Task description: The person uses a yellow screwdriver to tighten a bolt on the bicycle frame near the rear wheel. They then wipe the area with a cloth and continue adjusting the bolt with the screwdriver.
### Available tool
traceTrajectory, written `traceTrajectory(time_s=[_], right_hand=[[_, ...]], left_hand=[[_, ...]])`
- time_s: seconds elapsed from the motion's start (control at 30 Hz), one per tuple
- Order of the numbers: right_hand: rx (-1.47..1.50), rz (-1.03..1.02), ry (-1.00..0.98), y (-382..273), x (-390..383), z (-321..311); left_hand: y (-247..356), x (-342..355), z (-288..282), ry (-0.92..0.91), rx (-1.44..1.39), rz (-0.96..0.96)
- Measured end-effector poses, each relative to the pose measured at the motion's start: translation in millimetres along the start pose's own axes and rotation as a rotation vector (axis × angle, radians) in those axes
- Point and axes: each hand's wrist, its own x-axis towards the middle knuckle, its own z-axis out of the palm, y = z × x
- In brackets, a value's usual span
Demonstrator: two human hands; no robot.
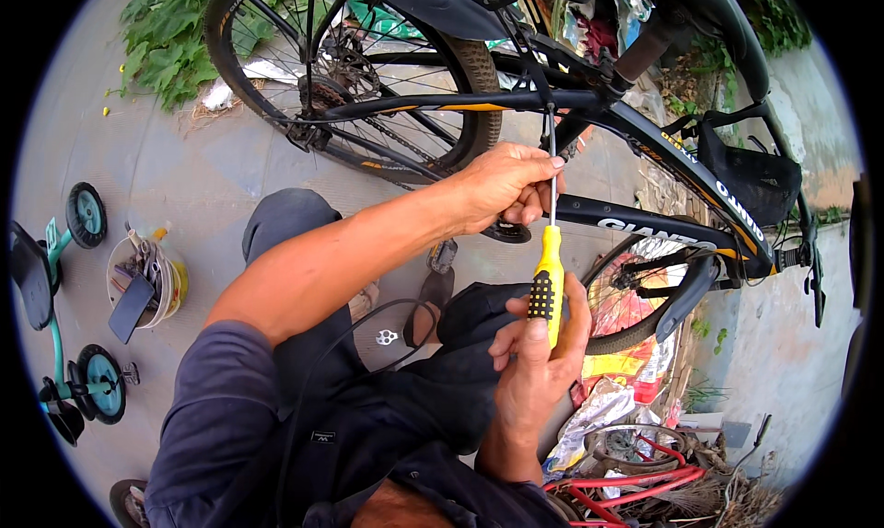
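A screwdriver (547,284) with a yellow and black handle stands nearly upright in view, its long metal shaft pointing away from me. My right hand (545,362) is wrapped around the handle's lower end. Closer to the tip, my left hand (508,189) has its thumb and fingers closed at the shaft. The tip meets the black and orange bicycle frame (525,100) where the rear tubes come toward the seat tube; the screw head itself is too small to make out. The bicycle's rear wheel (474,91) lies beyond my left forearm.
A small bicycle with teal wheels (109,385) stands at the left. Beside it, a bucket (175,293) holds tools and a dark flat object. A silver multi-hole spanner (387,337) lies near my foot. Red bicycle parts (635,487) and scrap are heaped at the lower right, by a wall (801,344).
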Motion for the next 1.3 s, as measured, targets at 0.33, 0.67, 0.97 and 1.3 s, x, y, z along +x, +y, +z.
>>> traceTrajectory(time_s=[0.33, 0.67, 0.97, 1.3], right_hand=[[-0.893, -0.506, 0.009, 9.1, 4.3, -0.2], [-0.426, -0.13, 0.138, 4.1, -1.2, 18.6], [0.355, 0.397, -0.137, -8.0, 4.8, 6.0], [0.988, 0.63, -0.243, -8.1, 5.7, 7.7]], left_hand=[[0.6, -0.2, -2.1, 0.004, -0.03, -0.001], [3.3, 1.1, -0.7, -0.014, -0.056, -0.015], [2.4, -1.7, -4.9, 0.02, -0.032, -0.029], [-0.6, 0.1, -6.6, -0.064, -0.12, -0.015]])
